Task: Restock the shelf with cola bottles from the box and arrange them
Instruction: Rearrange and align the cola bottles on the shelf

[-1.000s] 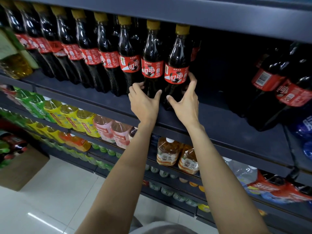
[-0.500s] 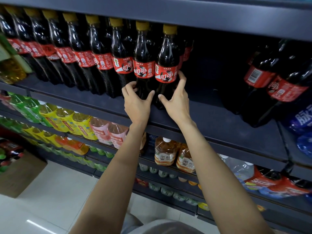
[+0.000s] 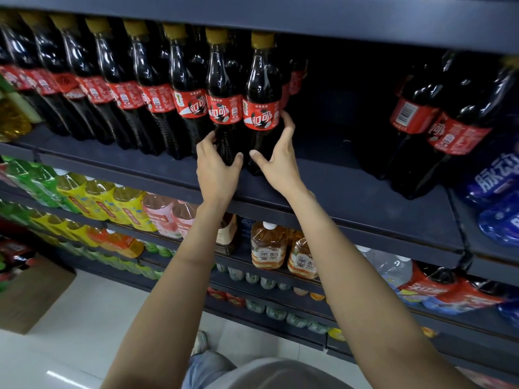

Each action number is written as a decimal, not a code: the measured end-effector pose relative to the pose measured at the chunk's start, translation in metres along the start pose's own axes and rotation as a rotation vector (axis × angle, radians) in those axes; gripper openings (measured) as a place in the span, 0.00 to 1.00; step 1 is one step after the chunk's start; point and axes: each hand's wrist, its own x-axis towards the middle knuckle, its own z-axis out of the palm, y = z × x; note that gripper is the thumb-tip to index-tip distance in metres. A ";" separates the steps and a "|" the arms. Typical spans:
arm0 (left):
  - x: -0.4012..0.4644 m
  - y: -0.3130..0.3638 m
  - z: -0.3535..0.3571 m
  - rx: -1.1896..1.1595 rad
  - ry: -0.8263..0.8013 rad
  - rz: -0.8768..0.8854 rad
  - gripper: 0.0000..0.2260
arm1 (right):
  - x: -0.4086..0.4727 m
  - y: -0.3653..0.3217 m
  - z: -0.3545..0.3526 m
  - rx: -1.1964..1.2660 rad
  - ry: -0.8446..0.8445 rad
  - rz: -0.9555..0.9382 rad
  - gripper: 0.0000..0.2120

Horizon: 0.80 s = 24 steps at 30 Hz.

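Left fingers: curled around the lower body of the second cola bottle from the row's right end, thumb in front, fingertips behind it.
Left hand: grips this bottle low, just above the front edge of the shelf.
Right fingers: spread along the right side of the end cola bottle, index tip touching the edge of its red label, thumb on the dark front of the bottle.
Right hand: holds the end bottle from the right, palm near the front edge.
Two held bottles: upright, touching side by side, close to the front edge, at the right end of the cola row.
Cola row: runs from the held bottles to the left end of the shelf, bottles packed close together, yellow caps just under the upper shelf board.
Open room: a bare stretch of shelf right of the end bottle, up to the large cola bottles near the right end.
Box: on the floor at the lower left, well apart from the hands.
Lower shelves: green, yellow and pink drink bottles and tea bottles under the arms.
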 end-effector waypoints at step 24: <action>-0.036 0.173 0.167 -0.458 -0.690 0.215 0.42 | -0.065 0.034 -0.211 -0.358 0.755 0.220 0.43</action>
